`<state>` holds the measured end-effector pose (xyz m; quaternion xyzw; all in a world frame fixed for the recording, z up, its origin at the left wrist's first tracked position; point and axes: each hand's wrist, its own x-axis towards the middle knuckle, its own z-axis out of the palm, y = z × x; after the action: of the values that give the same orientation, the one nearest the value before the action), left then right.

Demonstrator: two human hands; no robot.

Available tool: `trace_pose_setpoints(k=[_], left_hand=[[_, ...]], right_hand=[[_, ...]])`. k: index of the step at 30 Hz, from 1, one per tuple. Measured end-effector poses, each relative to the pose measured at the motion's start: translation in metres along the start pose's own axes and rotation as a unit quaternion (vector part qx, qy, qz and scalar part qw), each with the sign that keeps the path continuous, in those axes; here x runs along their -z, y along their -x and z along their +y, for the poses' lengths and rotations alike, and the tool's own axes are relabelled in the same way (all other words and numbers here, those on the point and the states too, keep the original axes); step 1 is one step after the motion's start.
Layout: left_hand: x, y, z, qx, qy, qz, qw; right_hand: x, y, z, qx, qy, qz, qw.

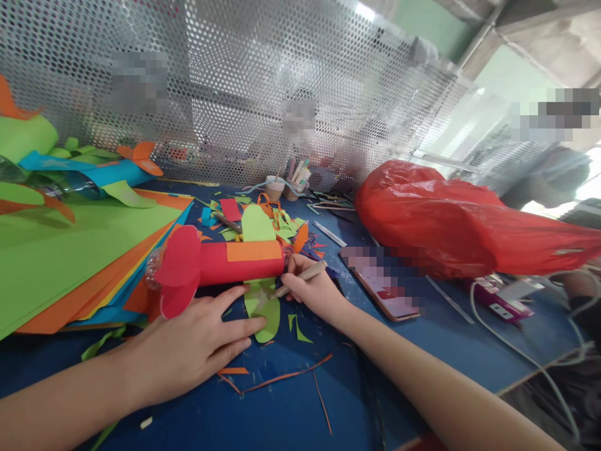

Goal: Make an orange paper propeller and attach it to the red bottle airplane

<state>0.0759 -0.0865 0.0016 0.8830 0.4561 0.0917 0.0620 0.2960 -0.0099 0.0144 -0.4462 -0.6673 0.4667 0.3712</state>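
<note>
A toy plane made from a bottle wrapped in red paper point(216, 268) lies sideways on the blue table, with an orange strip point(253, 251) along its body. Red paper blades sit at its left end, and clear plastic shows past them. One green paper wing point(259, 224) points away from me, the other green wing point(268, 322) toward me, bearing a greyish star-like mark. My left hand point(201, 341) rests with spread fingers against the near wing and the plane's body. My right hand point(307, 285) grips a pale marker point(307, 274), its tip at that wing.
Coloured paper sheets point(94, 250) are stacked at left, below other paper-covered bottle planes point(98, 175). Paper scraps point(282, 216) and scissors point(228, 222) lie behind the plane. A phone point(380, 285) and a red plastic bag point(436, 219) are at right. Perforated metal point(235, 94) stands behind the table.
</note>
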Motion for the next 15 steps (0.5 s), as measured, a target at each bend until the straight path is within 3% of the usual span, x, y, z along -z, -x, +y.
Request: trace_pose_setpoints(k=[9, 15], left_hand=[[0.0025, -0.0006, 0.0010, 0.002, -0.003, -0.011, 1.000], [-0.0015, 0.0007, -0.0005, -0.003, -0.002, 0.012, 1.000]], right_hand=[[-0.0001, 0.0003, 0.0015, 0.007, 0.007, -0.010, 1.000], [0.0001, 0.0005, 0.0021, 0.007, 0.007, -0.014, 1.000]])
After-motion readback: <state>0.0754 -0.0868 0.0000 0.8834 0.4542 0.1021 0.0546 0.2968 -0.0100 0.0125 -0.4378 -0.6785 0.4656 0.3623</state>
